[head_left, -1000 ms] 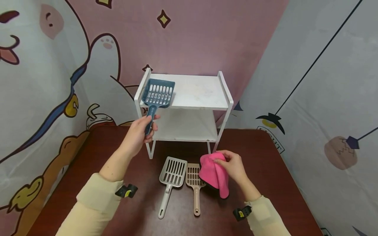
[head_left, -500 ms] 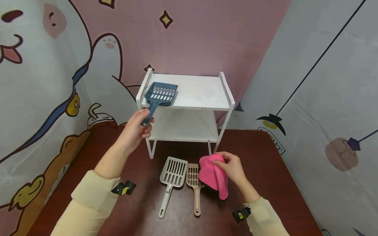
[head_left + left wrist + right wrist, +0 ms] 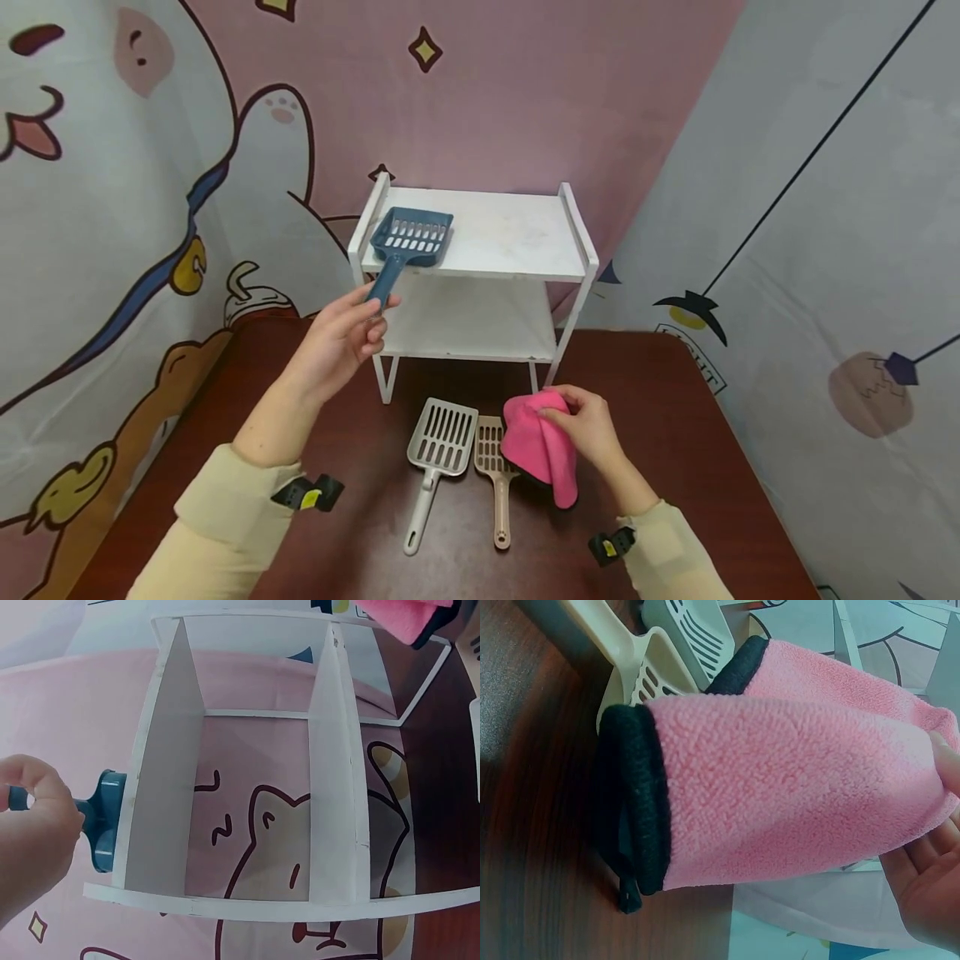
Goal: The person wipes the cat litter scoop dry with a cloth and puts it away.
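Observation:
In the head view my left hand (image 3: pixel 337 337) pinches the handle of a blue slotted litter scoop (image 3: pixel 412 236). The scoop's head overlaps the left part of the white shelf's upper board (image 3: pixel 510 233); in the left wrist view the scoop (image 3: pixel 109 821) shows right at that board's edge. My right hand (image 3: pixel 590 422) holds a pink cloth (image 3: pixel 542 442) with black edging, bunched at the top and hanging down. In the right wrist view the cloth (image 3: pixel 795 780) drapes from the fingers. It partly covers a beige litter scoop (image 3: pixel 501 492) in the head view.
A light grey litter scoop (image 3: pixel 441 442) lies on the dark brown table (image 3: pixel 337 517), left of the beige one. The two-tier white shelf, with its lower board (image 3: pixel 465 321), stands at the back. Printed cloth walls (image 3: pixel 540 92) rise behind and on both sides.
The blue scoop has tipped back and lowered toward the upper board, and my left fingers have shifted on its handle. My right hand and the pink cloth have barely moved.

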A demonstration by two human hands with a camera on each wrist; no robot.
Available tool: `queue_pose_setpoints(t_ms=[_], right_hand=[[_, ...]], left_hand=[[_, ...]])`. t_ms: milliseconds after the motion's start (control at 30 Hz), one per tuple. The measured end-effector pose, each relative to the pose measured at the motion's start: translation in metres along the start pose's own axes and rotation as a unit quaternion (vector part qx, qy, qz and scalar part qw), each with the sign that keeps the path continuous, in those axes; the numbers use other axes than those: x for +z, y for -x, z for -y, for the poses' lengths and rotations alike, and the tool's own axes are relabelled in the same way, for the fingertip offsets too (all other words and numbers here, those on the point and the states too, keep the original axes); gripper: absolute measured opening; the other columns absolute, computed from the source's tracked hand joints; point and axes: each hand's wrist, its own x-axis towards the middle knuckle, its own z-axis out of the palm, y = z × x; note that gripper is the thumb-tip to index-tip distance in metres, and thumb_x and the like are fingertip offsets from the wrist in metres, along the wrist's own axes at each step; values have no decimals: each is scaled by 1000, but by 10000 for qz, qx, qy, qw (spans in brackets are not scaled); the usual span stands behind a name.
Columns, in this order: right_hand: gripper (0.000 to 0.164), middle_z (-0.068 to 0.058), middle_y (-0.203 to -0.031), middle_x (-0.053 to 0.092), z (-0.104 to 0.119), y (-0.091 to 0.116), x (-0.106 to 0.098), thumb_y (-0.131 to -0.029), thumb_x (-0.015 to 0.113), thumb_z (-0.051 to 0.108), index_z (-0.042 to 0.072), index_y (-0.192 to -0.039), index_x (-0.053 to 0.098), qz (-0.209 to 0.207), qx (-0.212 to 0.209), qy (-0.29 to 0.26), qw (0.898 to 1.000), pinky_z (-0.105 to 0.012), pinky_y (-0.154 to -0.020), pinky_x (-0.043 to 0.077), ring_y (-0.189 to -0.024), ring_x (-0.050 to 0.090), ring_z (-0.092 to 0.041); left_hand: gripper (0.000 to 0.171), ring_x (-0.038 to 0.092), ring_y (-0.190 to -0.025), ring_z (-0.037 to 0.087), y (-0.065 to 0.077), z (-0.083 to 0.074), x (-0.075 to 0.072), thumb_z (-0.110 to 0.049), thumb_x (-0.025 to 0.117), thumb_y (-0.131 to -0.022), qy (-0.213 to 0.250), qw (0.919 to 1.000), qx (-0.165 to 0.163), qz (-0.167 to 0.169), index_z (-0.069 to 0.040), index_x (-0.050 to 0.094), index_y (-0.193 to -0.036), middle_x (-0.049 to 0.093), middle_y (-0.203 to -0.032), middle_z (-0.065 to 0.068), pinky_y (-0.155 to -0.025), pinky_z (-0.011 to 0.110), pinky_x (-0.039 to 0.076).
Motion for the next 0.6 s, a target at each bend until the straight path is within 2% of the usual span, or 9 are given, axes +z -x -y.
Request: queue_pose_setpoints(t_ms=[267,600], right_hand=[[30,-14,-97,70,0,0,-3,-78,75,10,5,-107,68,8,32,88,10000,-19,-63,50,-73,58,-14],[30,-15,-95,70,-2,0,-5,-77,76,10,5,-105,69,-47,-57,95,9999,-19,-61,49,-71,57,-12]], left_hand=[[41,39,-63,2,-16,1,6,-19,41,-100,-744,9965,-140,-349,2,33,-135,57,-99,-10,-57,15,34],[49,39,-61,1,-34,1,9,-19,40,-101,-969,9932,-162,-628,-1,27,-144,57,-101,-12,-55,12,35]])
